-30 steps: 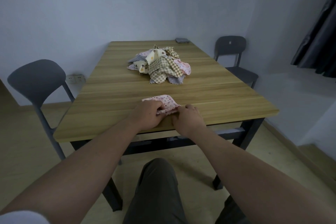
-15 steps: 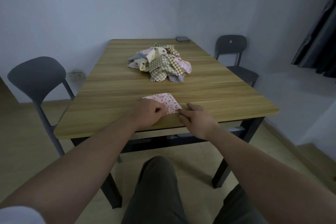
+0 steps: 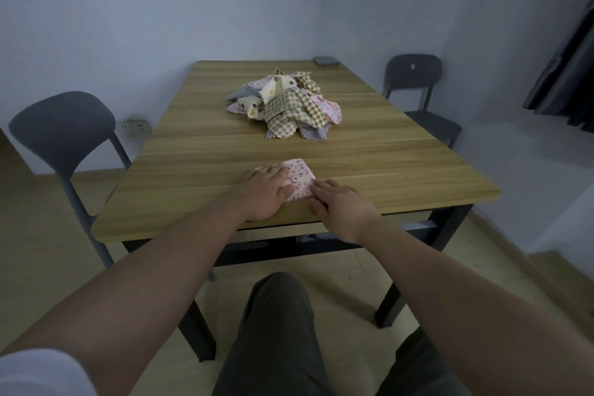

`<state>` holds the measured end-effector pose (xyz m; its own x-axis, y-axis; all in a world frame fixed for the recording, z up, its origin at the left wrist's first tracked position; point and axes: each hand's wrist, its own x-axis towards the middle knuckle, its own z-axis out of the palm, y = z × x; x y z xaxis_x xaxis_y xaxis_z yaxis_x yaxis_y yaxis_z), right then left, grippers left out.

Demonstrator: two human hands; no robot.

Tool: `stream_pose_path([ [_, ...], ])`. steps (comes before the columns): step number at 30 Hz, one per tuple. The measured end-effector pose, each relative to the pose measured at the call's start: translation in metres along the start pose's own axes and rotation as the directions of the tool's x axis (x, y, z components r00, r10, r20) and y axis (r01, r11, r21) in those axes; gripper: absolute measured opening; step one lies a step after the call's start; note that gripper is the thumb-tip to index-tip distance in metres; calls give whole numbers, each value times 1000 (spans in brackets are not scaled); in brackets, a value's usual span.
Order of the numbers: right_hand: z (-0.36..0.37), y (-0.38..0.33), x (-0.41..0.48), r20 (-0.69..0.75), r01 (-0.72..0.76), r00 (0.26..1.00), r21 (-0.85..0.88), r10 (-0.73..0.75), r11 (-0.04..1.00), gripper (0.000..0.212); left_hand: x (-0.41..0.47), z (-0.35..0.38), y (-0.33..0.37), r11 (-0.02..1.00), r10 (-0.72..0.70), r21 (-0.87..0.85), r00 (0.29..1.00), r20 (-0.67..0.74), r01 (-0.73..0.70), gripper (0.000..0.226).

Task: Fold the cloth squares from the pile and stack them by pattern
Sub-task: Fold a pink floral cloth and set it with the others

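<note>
- wooden table (image 3: 385, 170), pretty big
- pile of cloth squares (image 3: 286, 106) out in the far middle
- left hand (image 3: 265, 191) flat, fingers straight, pressing the pink cloth (image 3: 300, 175) on its left part
- right hand (image 3: 342, 206) stretched out too, fingertips touching its near right edge
- that cloth sits by the table's near edge

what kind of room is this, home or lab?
Likely a plain home or office room: a wooden table, a grey chair and a black chair beside it, a wall socket, a dark curtain.
</note>
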<state>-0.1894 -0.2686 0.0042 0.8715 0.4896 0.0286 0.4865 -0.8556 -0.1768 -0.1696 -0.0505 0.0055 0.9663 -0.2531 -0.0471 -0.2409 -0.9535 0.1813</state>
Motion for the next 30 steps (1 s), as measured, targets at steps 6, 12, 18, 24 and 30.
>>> stream_pose_path([
  [6,-15,-2,5,-9,-53,998,98,55,994,47,0,-12,1,998,-22,-64,1000,-18,21,64],
  [12,-25,-11,50,-174,-338,908,231,380,913,41,13,-19,-2,976,-133,-200,965,-227,88,40],
  [18,-17,-14,108,49,-411,908,306,417,859,26,47,-30,-15,963,-242,-160,955,-171,215,29],
  [24,-37,14,165,203,-318,948,625,245,713,21,100,-43,-42,855,-267,-436,959,97,282,18],
  [30,-98,39,190,256,-304,952,705,170,640,28,121,-94,-49,679,-244,-631,926,289,376,24],
])
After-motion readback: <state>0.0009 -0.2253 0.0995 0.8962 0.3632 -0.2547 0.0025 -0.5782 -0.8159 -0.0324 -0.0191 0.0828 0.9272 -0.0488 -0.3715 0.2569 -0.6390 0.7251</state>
